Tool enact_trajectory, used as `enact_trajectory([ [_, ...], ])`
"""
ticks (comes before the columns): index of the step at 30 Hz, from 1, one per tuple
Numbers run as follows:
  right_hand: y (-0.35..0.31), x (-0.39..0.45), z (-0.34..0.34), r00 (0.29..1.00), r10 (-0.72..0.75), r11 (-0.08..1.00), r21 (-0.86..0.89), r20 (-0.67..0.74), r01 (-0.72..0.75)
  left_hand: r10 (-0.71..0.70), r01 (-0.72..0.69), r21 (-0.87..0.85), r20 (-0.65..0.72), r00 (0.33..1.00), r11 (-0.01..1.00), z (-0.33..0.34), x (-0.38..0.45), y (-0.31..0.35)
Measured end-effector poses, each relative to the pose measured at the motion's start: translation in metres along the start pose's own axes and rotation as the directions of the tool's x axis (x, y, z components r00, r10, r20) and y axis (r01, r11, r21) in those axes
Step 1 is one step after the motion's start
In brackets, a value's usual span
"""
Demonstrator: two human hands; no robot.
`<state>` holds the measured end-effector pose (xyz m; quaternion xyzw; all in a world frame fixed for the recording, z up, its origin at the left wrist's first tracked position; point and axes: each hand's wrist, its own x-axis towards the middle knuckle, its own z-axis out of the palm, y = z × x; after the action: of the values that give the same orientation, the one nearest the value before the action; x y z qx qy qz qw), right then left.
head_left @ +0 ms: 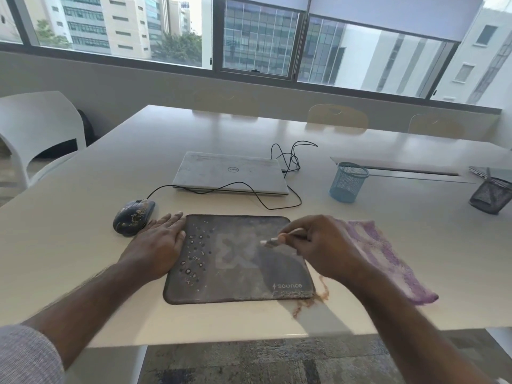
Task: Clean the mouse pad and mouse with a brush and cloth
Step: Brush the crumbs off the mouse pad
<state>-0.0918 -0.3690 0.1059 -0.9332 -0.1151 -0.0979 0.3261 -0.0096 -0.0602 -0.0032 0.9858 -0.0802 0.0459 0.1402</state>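
A dark, dusty mouse pad (238,273) lies on the white table, with droplets and crumbs along its left side. My left hand (160,239) lies flat with straight fingers on the pad's left edge. My right hand (324,245) grips a small brush (279,239) whose bristle tip touches the pad's upper middle; the brush is blurred. A stained black wired mouse (133,217) sits just left of my left hand. A purple-and-white striped cloth (388,259) lies on the table right of the pad, partly behind my right hand.
A shut grey laptop (230,173) lies behind the pad, with black cables (288,159) trailing beside it. A blue mesh cup (347,181) and a black mesh cup (490,196) stand at right. Brown smears (318,296) mark the table near the pad's front right corner. A white chair (41,128) stands at left.
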Motion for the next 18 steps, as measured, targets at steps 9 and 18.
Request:
enact_trajectory([
  [9,-0.021,-0.021,-0.015,0.897,-0.060,0.998,0.043,0.438,0.045,0.002,-0.002,0.009,-0.011,1.000,1.000,0.002,0.001,-0.001],
  [18,-0.009,-0.006,0.010,0.990,-0.007,1.000,0.023,0.137,0.004,0.003,-0.003,0.005,-0.015,1.000,1.000,0.002,0.001,-0.001],
])
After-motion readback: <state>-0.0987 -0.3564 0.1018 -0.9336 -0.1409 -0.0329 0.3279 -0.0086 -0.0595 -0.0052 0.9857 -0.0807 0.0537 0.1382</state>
